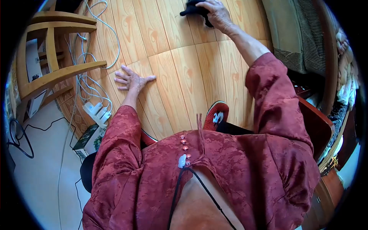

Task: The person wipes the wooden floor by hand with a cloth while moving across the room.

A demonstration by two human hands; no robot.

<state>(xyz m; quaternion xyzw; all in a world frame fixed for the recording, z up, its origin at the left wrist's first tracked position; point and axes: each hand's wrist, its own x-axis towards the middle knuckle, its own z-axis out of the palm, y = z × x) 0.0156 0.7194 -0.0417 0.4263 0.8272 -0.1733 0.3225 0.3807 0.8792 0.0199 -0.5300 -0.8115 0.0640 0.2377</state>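
Observation:
My left hand (132,81) is held out over the wood-patterned floor (172,84), its fingers spread and nothing in them. At the top of the view, my right hand (217,14) has its fingers on a black object (196,10), perhaps cloth, that lies against the floor; its far side is cut off by the frame edge. A red slipper (217,117) with a white pattern shows below, between my arms.
Wooden chair legs (57,78) and tangled white cables (86,82) are at the left, with a white power strip (96,114) and a green box (87,140) beneath. A striped sofa (287,30) stands at the upper right, a red-brown wooden seat (316,124) at the right.

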